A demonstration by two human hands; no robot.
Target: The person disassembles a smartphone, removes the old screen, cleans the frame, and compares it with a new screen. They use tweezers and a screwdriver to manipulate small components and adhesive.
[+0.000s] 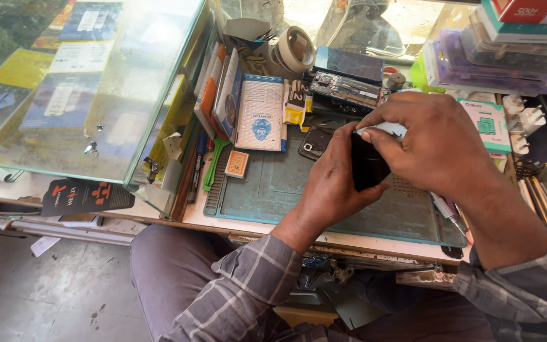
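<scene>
We grip a black phone (367, 166) with both hands above the green mat (273, 190): left hand (333, 183) cupping it from seven o'clock, right hand (435, 142) closed over its top from two o'clock. An opened phone (346, 90) lies at twelve o'clock on the tabletop (191, 214).

Both hands, left (332, 183) and right (435, 142), clasp black phone (367, 168) over teal mat (273, 190).
</scene>
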